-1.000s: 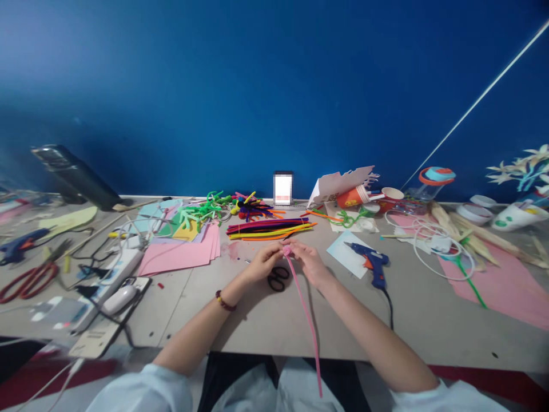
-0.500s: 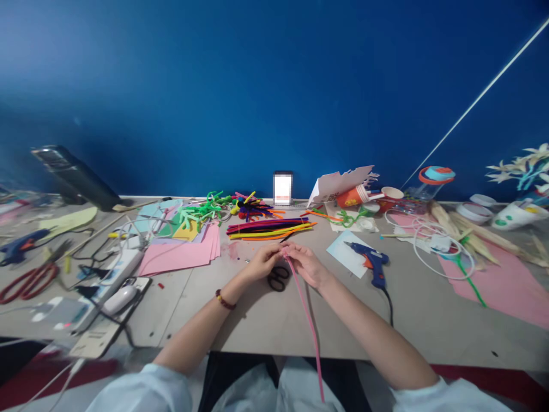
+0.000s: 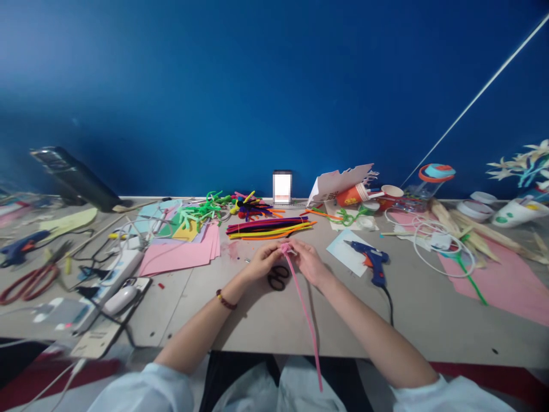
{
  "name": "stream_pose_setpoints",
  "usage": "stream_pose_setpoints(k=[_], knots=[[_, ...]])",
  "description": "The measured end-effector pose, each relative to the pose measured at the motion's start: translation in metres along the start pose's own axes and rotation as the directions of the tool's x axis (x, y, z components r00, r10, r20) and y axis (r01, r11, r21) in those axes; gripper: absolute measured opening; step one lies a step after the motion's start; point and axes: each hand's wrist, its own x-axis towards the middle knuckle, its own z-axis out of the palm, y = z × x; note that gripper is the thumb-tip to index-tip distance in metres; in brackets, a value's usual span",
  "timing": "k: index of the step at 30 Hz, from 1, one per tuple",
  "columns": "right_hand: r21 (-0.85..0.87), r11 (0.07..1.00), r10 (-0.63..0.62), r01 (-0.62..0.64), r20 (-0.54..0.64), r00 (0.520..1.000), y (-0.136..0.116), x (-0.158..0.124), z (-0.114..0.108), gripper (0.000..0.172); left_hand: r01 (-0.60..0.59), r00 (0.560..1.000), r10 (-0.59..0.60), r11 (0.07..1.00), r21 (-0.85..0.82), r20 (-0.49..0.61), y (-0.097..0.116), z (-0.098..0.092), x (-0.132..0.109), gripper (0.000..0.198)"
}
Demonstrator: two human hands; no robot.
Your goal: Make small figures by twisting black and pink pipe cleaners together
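Both my hands meet over the middle of the grey table (image 3: 266, 320), pinching the far end of a long pink pipe cleaner (image 3: 305, 313). My left hand (image 3: 262, 262) and my right hand (image 3: 307, 261) have fingers closed on its coiled pink tip. The rest of the pipe cleaner trails back toward my lap, past the table's near edge. Black scissors (image 3: 278, 277) lie on the table just under my hands. A bundle of coloured pipe cleaners (image 3: 268, 228) lies just beyond them.
A blue glue gun (image 3: 372, 262) with its cord lies right of my hands. Pink paper sheets (image 3: 180, 253), a power strip (image 3: 122, 266), red scissors (image 3: 28, 280) and cables are on the left. Paper cups (image 3: 358, 195), a white cable coil (image 3: 433, 243) and a pink sheet (image 3: 506, 280) are at the right.
My fingers have worked the pink tip, which now shows as a small coil between them again. The trailing end has swung slightly. Hands have stayed in the same spot.
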Motion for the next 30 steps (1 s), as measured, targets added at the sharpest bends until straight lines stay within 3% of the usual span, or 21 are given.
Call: stream_pose_setpoints(k=[6, 10, 13, 19, 26, 30], knots=[[-0.203, 0.963, -0.183, 0.175, -0.018, 0.983, -0.004, -0.002, 0.001, 0.018, 0.162, 0.987, -0.162, 0.968, -0.194, 0.017, 0.007, -0.007, 0.001, 0.036], [-0.274, 0.943, -0.191, 0.189, 0.02, 0.981, -0.004, -0.005, 0.007, 0.022, 0.192, 0.98, -0.164, 0.918, -0.346, 0.109, 0.005, -0.011, 0.002, 0.032], [-0.371, 0.886, -0.257, 0.277, 0.105, 0.961, -0.003, -0.008, 0.009, 0.015, 0.201, 0.979, -0.165, 0.898, -0.392, 0.123, 0.003, -0.011, 0.001, 0.025], [-0.571, 0.7, -0.386, 0.429, 0.203, 0.9, -0.004, -0.014, 0.013, 0.007, 0.115, 0.989, -0.071, 0.926, -0.36, 0.133, 0.006, -0.011, 0.001, 0.02], [-0.62, 0.632, -0.42, 0.464, 0.229, 0.878, -0.006, -0.018, 0.019, 0.008, 0.004, 0.985, 0.041, 0.966, -0.257, 0.17, 0.005, -0.013, 0.001, 0.023], [-0.623, 0.63, -0.417, 0.464, 0.233, 0.878, -0.004, -0.019, 0.017, 0.008, 0.022, 0.987, 0.01, 0.98, -0.197, 0.161, 0.001, -0.016, 0.0, 0.024]])
